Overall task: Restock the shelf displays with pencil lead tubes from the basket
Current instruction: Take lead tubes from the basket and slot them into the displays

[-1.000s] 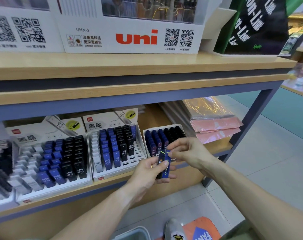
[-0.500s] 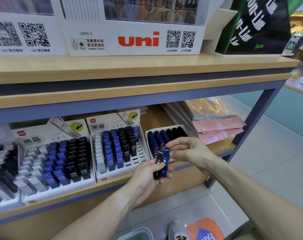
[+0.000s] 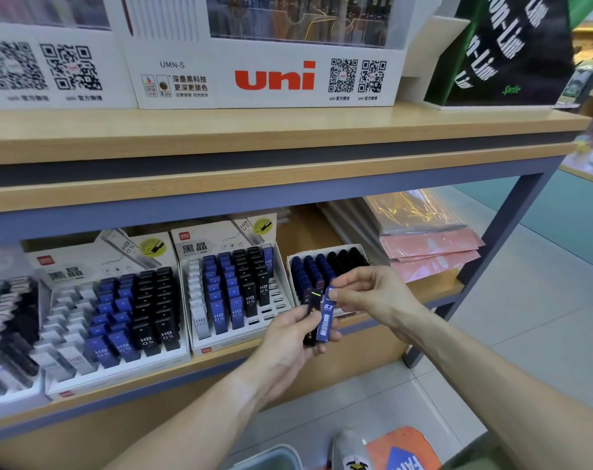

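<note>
- Holding two lead tubes upright side by side, my left hand (image 3: 290,337) has its fingers curled shut around their lower halves: a blue tube (image 3: 325,317) marked 0.3 and a black tube (image 3: 312,313) just left of it, touching.
- My right hand (image 3: 373,295) sits just right of them, thumb and forefinger pinched narrow on the blue tube's top end; its other fingers are loosely curled.
- Both tubes hang in front of the small white tray (image 3: 290,266) on the lower shelf (image 3: 437,288), which holds rows of dark blue and black tubes.
- I count three larger display boxes left of it: the middle display (image 3: 203,244), the left display (image 3: 67,266), and a blurred one (image 3: 3,300) at the edge.
</note>
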The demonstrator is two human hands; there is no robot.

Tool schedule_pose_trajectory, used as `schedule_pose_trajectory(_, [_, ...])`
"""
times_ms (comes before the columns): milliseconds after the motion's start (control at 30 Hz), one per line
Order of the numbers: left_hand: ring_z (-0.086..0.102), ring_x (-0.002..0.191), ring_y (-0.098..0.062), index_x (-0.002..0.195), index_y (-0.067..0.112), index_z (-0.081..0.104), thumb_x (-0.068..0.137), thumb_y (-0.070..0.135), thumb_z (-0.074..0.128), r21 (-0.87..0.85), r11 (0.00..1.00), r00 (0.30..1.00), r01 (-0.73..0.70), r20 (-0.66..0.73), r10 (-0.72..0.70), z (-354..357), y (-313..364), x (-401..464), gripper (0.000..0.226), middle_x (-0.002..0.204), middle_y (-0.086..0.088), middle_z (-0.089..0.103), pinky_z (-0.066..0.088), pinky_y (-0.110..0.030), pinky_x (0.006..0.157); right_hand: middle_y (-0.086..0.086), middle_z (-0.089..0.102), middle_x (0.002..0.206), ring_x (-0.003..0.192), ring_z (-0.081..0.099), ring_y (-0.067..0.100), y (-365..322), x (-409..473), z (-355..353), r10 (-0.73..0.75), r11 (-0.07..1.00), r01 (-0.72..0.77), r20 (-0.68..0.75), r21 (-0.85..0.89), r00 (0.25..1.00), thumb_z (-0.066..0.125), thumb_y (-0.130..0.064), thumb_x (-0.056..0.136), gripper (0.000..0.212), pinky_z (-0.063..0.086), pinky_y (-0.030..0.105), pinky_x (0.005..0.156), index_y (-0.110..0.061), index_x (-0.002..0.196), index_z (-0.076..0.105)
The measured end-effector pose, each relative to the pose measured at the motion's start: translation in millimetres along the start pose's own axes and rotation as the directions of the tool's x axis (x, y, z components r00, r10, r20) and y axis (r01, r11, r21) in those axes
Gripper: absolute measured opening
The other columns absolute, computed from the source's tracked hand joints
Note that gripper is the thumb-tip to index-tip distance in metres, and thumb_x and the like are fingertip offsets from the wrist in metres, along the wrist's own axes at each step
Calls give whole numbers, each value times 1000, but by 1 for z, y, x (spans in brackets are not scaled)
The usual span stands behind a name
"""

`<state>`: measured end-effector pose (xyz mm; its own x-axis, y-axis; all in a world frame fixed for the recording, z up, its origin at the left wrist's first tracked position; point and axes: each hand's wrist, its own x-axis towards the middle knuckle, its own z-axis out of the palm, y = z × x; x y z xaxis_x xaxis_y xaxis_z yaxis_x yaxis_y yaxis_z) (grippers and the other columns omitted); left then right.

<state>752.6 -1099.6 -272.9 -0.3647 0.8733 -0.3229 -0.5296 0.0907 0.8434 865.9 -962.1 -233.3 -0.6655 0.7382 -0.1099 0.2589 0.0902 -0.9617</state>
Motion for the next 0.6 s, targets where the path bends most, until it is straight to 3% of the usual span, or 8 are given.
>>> schedule_pose_trajectory(200, [75,89,-28,122,1,67,107,9,49,-12,1000,1000,-10,-6,10,-1,-1,-1,24,103,-17,77,54,-25,65,20,76,86,77,75,27,-5,-2,2,-9,999,8,17,51,1000,84,-3,79,20,60,26,69,-1,96,73])
schedule_pose_trajectory(300, [75,89,-32,117,1,67,106,7,50,-41,999,994,3,-112,-8,-3,-4,2,21,107,-17,77,59,-32,69,16,77,88,80,76,25,-8,0,-2,-104,994,104,-30,27,994,81,-1,82,21,62,28,73,-5,100,73])
schedule_pose_trajectory(400, [70,78,-26,107,0,72,106,7,49,3,1000,970,27,-241,-26,-7,-6,5,24,101,-18,72,60,-31,67,4,75,85,77,73,15,-7,5,-4,-255,954,228,-125,-197,959,81,-3,82,16,59,21,71,-13,93,75])
schedule_pose_trajectory(467, [64,75,-24,108,-2,71,104,5,48,-3,999,962,34,-271,-33,-9,-5,4,24,95,-13,68,61,-29,63,-1,74,83,76,71,8,-3,7,-3,-324,911,277,-116,-305,939,80,-2,82,16,55,16,69,-14,90,75])
schedule_pose_trajectory(600, [60,73,-21,117,-3,67,102,2,45,-7,999,956,32,-292,-33,-10,-3,2,27,108,-8,74,61,-28,61,-7,73,82,77,68,2,6,10,2,-402,826,341,-44,-449,915,78,-3,84,17,50,9,68,-18,90,73])
